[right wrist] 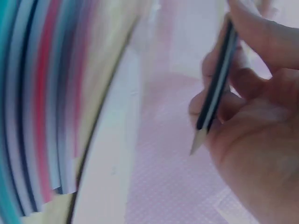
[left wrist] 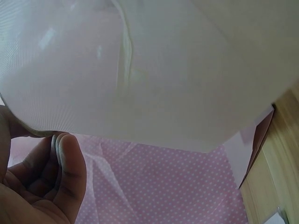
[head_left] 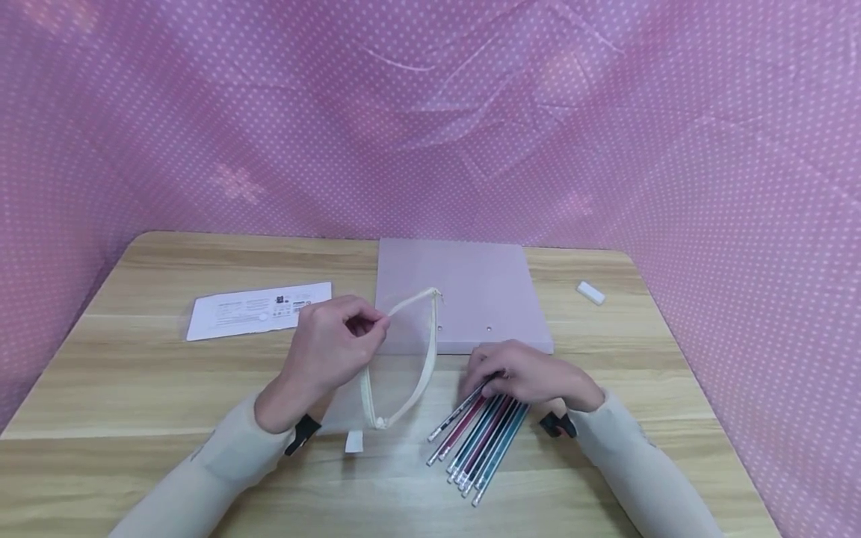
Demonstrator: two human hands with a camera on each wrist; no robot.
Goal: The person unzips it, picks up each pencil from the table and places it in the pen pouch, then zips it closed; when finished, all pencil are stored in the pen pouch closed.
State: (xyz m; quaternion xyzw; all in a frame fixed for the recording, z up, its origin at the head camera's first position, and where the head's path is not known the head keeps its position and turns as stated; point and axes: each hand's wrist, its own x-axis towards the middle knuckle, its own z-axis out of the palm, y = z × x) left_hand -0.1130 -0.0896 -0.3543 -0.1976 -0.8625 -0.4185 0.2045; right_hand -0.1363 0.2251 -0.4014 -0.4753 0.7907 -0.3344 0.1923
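Observation:
My left hand (head_left: 329, 344) pinches the rim of a translucent zip pouch (head_left: 397, 381) between thumb and forefinger. The pouch's cream zipper is parted, so its mouth gapes toward the right. In the left wrist view the pouch (left wrist: 163, 98) fills the upper part. Over the pencils, my right hand (head_left: 528, 371) holds one dark pencil (head_left: 457, 415), its metal-ringed end pointing down and left. The right wrist view shows this pencil (right wrist: 217, 79) between the fingers, with its sharpened tip by the palm. Beneath lies a row of several pencils (head_left: 494, 441) in teal, dark and red.
Behind the hands lies a pale pink flat pad or folder (head_left: 457, 276) with two small round marks. A white printed card (head_left: 235, 314) is at the left, and a small white block (head_left: 591, 292) at the right. Pink dotted cloth (head_left: 430, 149) hangs around the table.

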